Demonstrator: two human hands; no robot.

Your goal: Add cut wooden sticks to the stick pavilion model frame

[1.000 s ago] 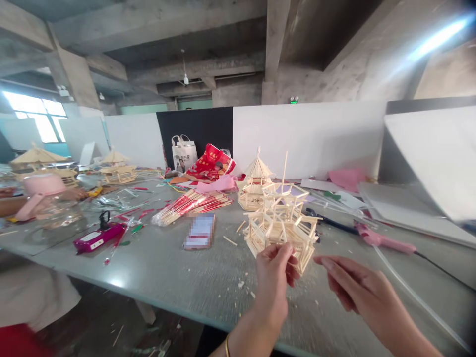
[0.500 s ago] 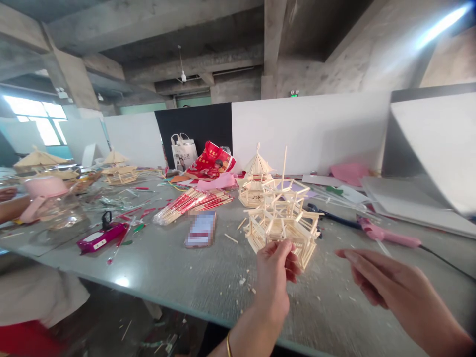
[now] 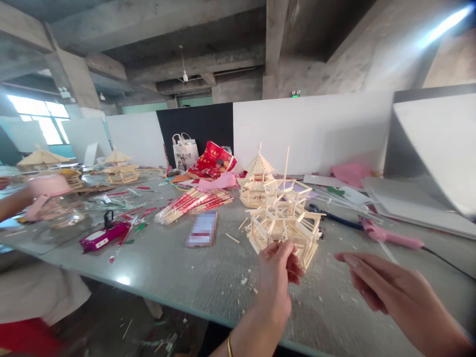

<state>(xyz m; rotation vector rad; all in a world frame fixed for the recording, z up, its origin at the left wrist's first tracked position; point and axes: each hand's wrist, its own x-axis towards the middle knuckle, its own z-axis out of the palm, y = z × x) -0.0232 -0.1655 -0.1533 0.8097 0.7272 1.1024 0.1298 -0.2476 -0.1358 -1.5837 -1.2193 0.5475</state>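
Observation:
A pale wooden-stick pavilion model [image 3: 284,218], with open frames and one long stick rising from it, stands on the table in front of me. My left hand [image 3: 277,263] is closed in a pinch at the model's front lower edge. Its thumb tip overlaps the stick railing, and whatever lies between the fingers is hidden. To the right of the model and apart from it, my right hand [image 3: 383,285] hovers with thumb and forefinger pressed together; anything in that pinch is too small to make out. Behind the model stands another stick pavilion with a pointed roof [image 3: 259,166].
A pink glue gun [image 3: 390,234] with its cord lies at right. Left of the model are a phone [image 3: 202,229], bundled sticks [image 3: 197,202], a purple power strip [image 3: 104,237] and a pink-lidded jug [image 3: 55,198]. Another person's arm [image 3: 15,204] reaches in at far left.
The view has shifted very slightly. Both my hands keep nearly the same pose and place. The other person's arm at far left has moved behind the jug.

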